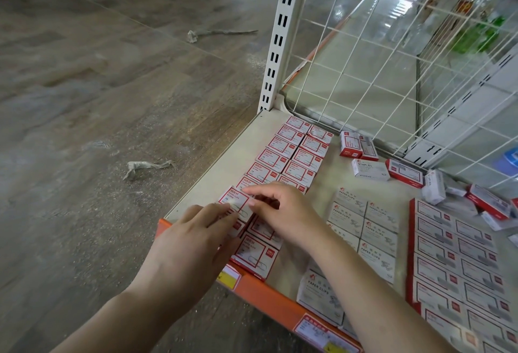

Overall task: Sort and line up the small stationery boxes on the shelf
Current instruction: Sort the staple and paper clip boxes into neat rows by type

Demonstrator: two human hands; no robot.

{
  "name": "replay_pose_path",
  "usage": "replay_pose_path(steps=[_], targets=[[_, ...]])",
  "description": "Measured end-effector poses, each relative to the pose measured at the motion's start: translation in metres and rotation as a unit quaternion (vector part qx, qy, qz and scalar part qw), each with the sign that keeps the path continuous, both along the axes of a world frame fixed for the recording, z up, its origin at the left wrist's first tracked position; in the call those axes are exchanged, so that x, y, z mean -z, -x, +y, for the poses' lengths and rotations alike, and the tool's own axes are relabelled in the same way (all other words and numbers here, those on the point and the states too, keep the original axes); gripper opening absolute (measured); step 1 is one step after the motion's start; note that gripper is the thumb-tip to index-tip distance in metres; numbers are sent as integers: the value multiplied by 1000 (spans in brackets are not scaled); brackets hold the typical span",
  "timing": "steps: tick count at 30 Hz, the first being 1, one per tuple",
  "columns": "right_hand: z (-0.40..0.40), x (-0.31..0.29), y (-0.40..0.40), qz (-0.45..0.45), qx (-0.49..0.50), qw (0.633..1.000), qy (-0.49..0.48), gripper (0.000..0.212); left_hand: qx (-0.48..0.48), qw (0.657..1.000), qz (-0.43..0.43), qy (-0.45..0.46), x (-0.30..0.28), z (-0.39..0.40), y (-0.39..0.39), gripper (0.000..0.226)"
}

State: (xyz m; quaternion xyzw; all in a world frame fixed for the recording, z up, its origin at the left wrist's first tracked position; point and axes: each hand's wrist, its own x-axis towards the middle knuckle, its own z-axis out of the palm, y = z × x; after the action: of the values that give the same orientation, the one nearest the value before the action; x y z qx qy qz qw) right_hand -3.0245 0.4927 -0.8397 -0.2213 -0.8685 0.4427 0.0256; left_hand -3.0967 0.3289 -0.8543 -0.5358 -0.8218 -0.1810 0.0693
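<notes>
Where boxes (291, 153) line the shelf (224, 173), wood-look floor (98, 100); wire back (378, 44)

Two bare forearms in view, no sleeves, watch or rings. Left hand (193, 237) and right hand (283, 212): short, unpainted nails, fingers slim.
</notes>
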Motion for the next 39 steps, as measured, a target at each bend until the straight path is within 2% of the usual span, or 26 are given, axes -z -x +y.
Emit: replay_pose_path(steps=[13,17,20,22,26,30,39], targets=[[0,1,0,-4,-8,1000,0,31,-5,1000,13,-2,3,-1,-1,43],[0,1,0,-6,-10,1000,-8,31,-16,1000,7,-16,6,-1,-4,63],[0,1,0,-4,-10,1000,-14,31,-19,1000,5,-22,6,0,-5,68],[0,1,0,-2,-11,1000,-18,31,-18,1000,4,-18,4,1,-5,65],[-1,1,-1,-5,-12,1000,-12,32,-21,1000,-9,1,1,2,-6,44],[0,1,-2,10,1,1000,-4,30,-21,999,-16,26,-4,1,-5,49],[24,-8,-28,30,94,995,-15,25,-17,997,-41,58,-18,0,-12,42]])
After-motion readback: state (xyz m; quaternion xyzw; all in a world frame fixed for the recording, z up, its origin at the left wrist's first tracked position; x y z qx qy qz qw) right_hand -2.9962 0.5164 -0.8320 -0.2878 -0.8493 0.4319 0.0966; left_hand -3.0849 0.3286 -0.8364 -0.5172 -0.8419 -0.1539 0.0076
